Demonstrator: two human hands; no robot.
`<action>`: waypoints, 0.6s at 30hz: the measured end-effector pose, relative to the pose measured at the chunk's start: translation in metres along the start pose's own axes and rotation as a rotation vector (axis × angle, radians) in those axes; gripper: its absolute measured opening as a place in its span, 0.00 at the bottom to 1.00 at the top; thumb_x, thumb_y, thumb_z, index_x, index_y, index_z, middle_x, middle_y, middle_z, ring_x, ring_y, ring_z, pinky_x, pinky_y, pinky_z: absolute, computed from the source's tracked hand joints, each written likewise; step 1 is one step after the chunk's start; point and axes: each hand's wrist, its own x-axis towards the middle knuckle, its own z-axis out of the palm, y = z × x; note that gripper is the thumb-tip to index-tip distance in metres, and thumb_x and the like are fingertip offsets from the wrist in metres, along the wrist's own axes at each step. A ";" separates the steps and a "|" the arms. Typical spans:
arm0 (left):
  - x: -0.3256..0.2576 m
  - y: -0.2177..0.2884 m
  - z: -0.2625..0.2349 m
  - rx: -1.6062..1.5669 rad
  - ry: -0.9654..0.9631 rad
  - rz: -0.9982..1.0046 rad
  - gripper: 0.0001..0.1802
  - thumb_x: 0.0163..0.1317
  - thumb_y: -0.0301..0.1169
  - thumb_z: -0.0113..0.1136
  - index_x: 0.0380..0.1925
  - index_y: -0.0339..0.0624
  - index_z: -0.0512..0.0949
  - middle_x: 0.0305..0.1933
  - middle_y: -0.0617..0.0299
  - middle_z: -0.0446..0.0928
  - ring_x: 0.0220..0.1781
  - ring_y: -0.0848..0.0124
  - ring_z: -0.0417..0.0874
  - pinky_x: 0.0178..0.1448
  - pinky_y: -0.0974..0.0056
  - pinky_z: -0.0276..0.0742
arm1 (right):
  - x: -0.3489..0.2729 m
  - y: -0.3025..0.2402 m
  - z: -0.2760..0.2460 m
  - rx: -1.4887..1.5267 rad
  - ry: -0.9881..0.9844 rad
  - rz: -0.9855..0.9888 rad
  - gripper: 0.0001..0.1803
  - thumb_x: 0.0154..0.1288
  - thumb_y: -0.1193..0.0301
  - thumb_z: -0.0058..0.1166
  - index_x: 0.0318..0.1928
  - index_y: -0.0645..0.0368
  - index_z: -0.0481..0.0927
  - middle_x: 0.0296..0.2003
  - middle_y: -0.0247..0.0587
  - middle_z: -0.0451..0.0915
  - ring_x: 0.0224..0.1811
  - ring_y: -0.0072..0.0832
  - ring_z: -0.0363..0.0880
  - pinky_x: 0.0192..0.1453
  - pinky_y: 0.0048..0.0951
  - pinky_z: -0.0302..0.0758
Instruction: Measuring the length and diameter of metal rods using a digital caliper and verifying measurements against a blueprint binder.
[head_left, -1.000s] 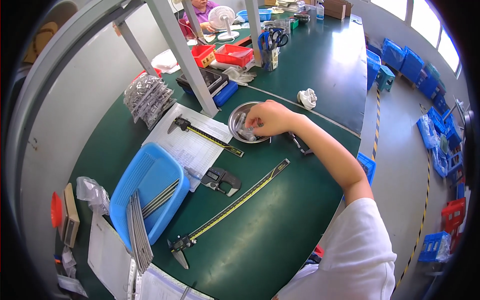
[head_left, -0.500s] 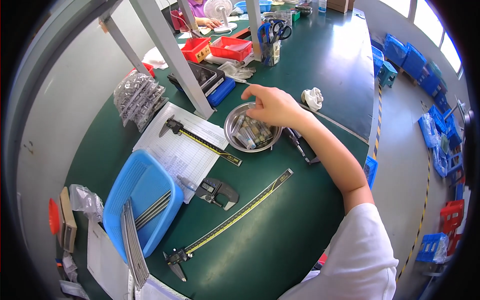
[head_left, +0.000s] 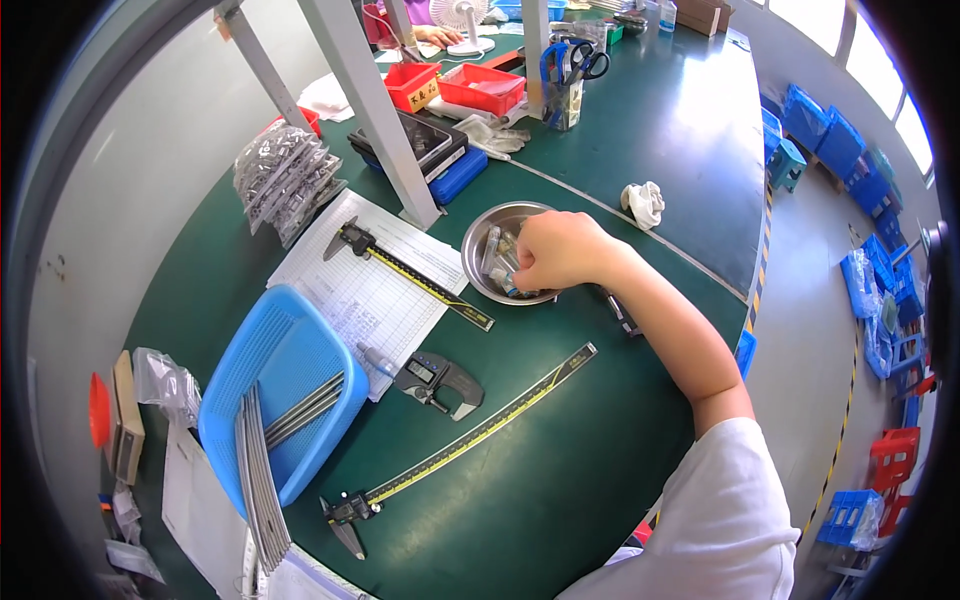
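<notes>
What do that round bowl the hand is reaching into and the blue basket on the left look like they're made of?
The round shiny bowl looks like bare metal, probably stainless steel: silvery, with bright reflections on its rim. The right hand rests over it, on small grey pieces inside. The blue rectangular basket looks like moulded plastic: an even matt colour and fine mesh walls. The thin grey rods in it seem metal.

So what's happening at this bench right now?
A person's right hand is reaching into a round metal bowl on the green worktable, fingers curled over the small metal parts inside; whether it has a grip on one cannot be seen. The left hand is out of view. A short caliper lies on a paper form, with a digital micrometer and a long caliper nearby. A blue basket holds metal rods.
</notes>
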 end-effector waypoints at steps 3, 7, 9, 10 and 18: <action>-0.003 -0.008 0.005 -0.050 0.008 -0.016 0.14 0.63 0.28 0.51 0.45 0.30 0.75 0.46 0.42 0.73 0.50 0.50 0.73 0.57 0.53 0.68 | -0.002 0.013 0.003 0.089 0.024 -0.029 0.11 0.45 0.59 0.56 0.21 0.53 0.80 0.25 0.39 0.80 0.32 0.33 0.80 0.37 0.33 0.75; -0.001 -0.006 0.000 0.193 -0.040 0.230 0.12 0.64 0.24 0.50 0.45 0.30 0.74 0.48 0.44 0.74 0.51 0.51 0.74 0.56 0.53 0.72 | -0.001 0.018 0.005 0.147 0.040 -0.056 0.13 0.49 0.60 0.55 0.23 0.57 0.80 0.21 0.41 0.78 0.27 0.35 0.78 0.33 0.33 0.73; -0.002 -0.008 0.001 0.171 -0.046 0.211 0.12 0.64 0.23 0.49 0.46 0.29 0.72 0.49 0.44 0.73 0.51 0.50 0.74 0.56 0.52 0.72 | 0.003 0.018 0.007 0.123 0.086 -0.049 0.14 0.50 0.60 0.55 0.23 0.58 0.80 0.22 0.41 0.78 0.27 0.35 0.78 0.32 0.33 0.72; -0.001 -0.009 0.002 0.171 -0.044 0.209 0.12 0.64 0.23 0.49 0.46 0.29 0.72 0.49 0.44 0.73 0.51 0.50 0.74 0.56 0.52 0.72 | 0.005 0.018 0.008 0.122 0.087 -0.051 0.14 0.50 0.60 0.55 0.23 0.58 0.80 0.22 0.41 0.78 0.27 0.35 0.78 0.32 0.33 0.72; -0.005 -0.008 0.003 -0.069 -0.003 -0.034 0.14 0.63 0.28 0.51 0.45 0.31 0.75 0.46 0.42 0.73 0.50 0.50 0.73 0.57 0.53 0.68 | -0.011 0.004 -0.008 0.091 -0.018 -0.016 0.21 0.50 0.51 0.59 0.18 0.57 0.78 0.18 0.39 0.77 0.23 0.32 0.76 0.30 0.32 0.71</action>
